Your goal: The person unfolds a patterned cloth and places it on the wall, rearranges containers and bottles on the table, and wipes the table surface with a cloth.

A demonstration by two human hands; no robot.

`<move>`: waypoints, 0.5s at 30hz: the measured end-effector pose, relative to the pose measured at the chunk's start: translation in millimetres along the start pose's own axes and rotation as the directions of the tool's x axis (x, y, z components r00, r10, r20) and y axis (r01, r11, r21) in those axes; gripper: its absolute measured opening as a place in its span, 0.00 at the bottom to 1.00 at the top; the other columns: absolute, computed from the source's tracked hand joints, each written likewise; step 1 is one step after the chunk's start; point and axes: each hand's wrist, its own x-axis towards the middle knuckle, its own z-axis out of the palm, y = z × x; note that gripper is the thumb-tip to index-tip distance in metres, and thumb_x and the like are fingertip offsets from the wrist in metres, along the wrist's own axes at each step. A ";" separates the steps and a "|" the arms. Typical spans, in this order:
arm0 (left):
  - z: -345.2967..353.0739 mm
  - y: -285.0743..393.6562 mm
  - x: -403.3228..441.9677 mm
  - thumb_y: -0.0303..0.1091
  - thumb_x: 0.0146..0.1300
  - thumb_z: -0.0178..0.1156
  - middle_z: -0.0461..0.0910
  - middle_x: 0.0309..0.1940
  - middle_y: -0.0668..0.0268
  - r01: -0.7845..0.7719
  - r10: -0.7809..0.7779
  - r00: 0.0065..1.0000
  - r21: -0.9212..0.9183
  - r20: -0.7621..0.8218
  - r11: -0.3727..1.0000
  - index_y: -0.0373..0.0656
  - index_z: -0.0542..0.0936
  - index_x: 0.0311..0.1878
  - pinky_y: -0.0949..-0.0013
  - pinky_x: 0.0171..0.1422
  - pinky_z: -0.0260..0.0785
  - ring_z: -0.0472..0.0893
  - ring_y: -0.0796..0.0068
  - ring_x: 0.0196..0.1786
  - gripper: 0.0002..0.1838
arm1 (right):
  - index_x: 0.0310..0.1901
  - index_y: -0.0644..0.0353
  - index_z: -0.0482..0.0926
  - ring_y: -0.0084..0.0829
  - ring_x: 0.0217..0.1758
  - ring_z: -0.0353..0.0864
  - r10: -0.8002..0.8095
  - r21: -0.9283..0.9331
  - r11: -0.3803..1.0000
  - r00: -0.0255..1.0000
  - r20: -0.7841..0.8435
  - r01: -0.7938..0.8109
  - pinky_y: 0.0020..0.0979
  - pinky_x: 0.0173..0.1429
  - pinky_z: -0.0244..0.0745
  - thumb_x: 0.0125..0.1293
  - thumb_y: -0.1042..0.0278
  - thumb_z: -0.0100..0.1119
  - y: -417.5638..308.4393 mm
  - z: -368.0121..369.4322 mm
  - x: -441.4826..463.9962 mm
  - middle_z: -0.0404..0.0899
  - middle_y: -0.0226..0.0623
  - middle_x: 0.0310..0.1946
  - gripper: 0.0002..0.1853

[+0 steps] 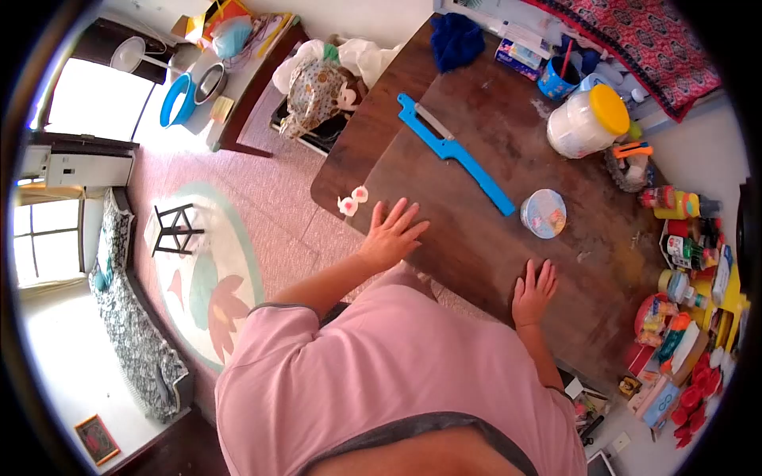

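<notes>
My left hand [392, 238] lies flat on the near left edge of the brown wooden table [476, 262], fingers spread, holding nothing. Close to its fingertips are two small white pieces with pink centres [348, 206]. My right hand [534, 295] rests palm down on the table's near edge, fingers apart and nothing in it. Beyond it stands a small round tub [544, 213] with a pale patterned top. A long blue plastic tool [456, 153] with a pale strip along one part lies diagonally across the table; neither hand touches it. I cannot make out its exact kind.
A large jar [587, 123] with a yellow lid, a blue cup [559, 78] and a dark blue cloth [457, 42] stand along the far side. Bottles and craft items crowd the right. A black stool [175, 228] stands on the rug to the left.
</notes>
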 end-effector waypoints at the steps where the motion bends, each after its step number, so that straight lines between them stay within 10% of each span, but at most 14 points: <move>1: 2.6 2.4 14.1 0.45 0.57 0.63 0.58 0.70 0.61 -0.018 0.018 1.000 0.003 -0.013 1.000 0.58 0.70 0.63 0.35 0.70 0.41 0.53 0.56 0.74 0.29 | 0.64 0.50 0.69 0.52 0.72 0.53 0.016 -0.010 1.000 1.000 0.015 -0.016 0.57 0.71 0.48 0.66 0.58 0.53 -0.5 -1.5 3.0 0.53 0.49 0.71 0.25; 8: 24.4 -4.8 45.1 0.53 0.62 0.55 0.53 0.72 0.59 0.084 -0.085 0.994 0.019 0.063 0.996 0.56 0.62 0.69 0.35 0.71 0.42 0.48 0.54 0.75 0.33 | 0.62 0.55 0.71 0.53 0.69 0.57 0.010 0.106 0.994 1.000 -0.024 -0.008 0.54 0.69 0.52 0.65 0.62 0.53 6.6 -7.3 6.5 0.58 0.53 0.67 0.23; 10: 15.2 -6.4 48.3 0.51 0.62 0.57 0.54 0.72 0.59 0.090 -0.089 0.992 -0.005 0.091 0.996 0.56 0.64 0.68 0.35 0.71 0.42 0.49 0.54 0.75 0.32 | 0.60 0.61 0.71 0.54 0.65 0.62 0.234 0.339 0.926 0.957 -0.173 -0.165 0.51 0.67 0.56 0.65 0.65 0.52 25.2 -1.5 15.1 0.63 0.55 0.63 0.22; 15: 0.2 -35.2 101.1 0.43 0.60 0.60 0.57 0.70 0.59 0.091 -0.085 0.993 -0.067 0.078 0.994 0.54 0.68 0.64 0.35 0.69 0.45 0.52 0.53 0.74 0.28 | 0.59 0.65 0.70 0.54 0.63 0.64 0.449 0.178 0.893 0.832 -0.326 -0.412 0.48 0.65 0.59 0.67 0.65 0.51 56.0 -6.1 52.4 0.65 0.55 0.61 0.21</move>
